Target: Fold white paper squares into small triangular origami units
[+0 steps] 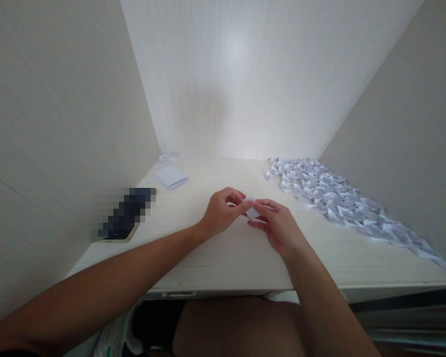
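Both of my hands meet over the middle of a pale wooden desk (223,258). Between them is a small white piece of paper (251,210), partly folded. My left hand (221,212) pinches its left edge with curled fingers. My right hand (277,224) holds it from the right and below, fingers closed around it. Most of the paper is hidden by my fingers.
A long heap of several folded white paper pieces (342,201) runs along the desk's right side. A small stack of white paper squares (170,177) lies at the back left, with a few scraps (170,156) behind it. A phone (124,218) rests near the left wall. Walls enclose three sides.
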`<control>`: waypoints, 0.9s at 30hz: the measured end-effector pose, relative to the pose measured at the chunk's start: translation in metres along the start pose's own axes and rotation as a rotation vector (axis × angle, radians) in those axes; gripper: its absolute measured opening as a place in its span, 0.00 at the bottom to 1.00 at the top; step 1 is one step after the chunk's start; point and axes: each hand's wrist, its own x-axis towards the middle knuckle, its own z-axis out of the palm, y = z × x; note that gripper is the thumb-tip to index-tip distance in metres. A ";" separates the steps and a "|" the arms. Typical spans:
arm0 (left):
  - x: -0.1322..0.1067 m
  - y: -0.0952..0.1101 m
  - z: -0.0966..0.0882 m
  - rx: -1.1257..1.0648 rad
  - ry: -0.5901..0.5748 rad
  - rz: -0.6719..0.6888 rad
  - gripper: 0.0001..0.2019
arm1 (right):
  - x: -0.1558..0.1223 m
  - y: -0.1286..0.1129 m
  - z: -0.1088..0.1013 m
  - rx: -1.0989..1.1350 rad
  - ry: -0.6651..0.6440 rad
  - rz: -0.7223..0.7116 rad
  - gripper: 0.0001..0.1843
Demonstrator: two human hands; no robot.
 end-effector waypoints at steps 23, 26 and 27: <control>-0.002 0.004 -0.012 0.796 -0.080 -0.011 0.14 | 0.034 -0.009 -0.042 -1.471 -0.578 -0.946 0.13; -0.002 0.007 -0.013 0.843 -0.081 -0.085 0.09 | 0.046 -0.008 -0.042 -1.436 -0.609 -0.987 0.13; -0.003 0.007 -0.013 0.843 -0.079 -0.109 0.08 | 0.049 -0.006 -0.042 -1.412 -0.606 -0.995 0.12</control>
